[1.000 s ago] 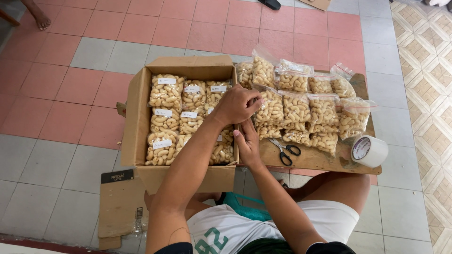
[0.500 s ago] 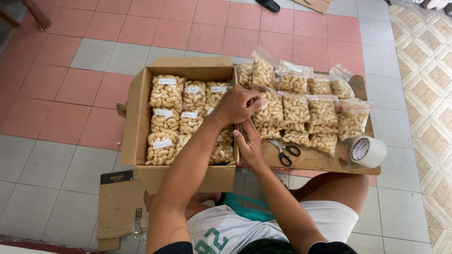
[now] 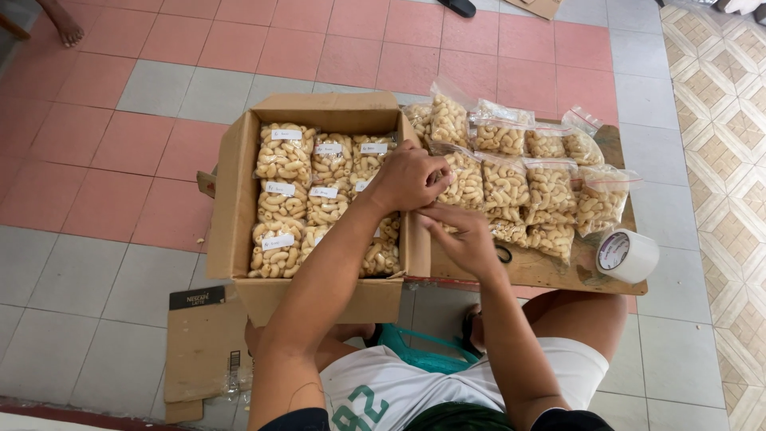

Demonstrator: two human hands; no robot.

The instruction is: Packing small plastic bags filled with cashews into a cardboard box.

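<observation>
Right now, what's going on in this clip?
A seated person is working over an open cardboard box filled with clear bags of pale curled snacks. The left hand is closed at the box's right edge, with the right hand just below it; what they hold is hidden. More bags lie on a wooden board, beside a tape roll.

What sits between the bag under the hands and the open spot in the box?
Only the box's right wall separates the bags on the board from the box interior. The left hand and right hand meet right over that edge; nothing else visible blocks it.
</observation>
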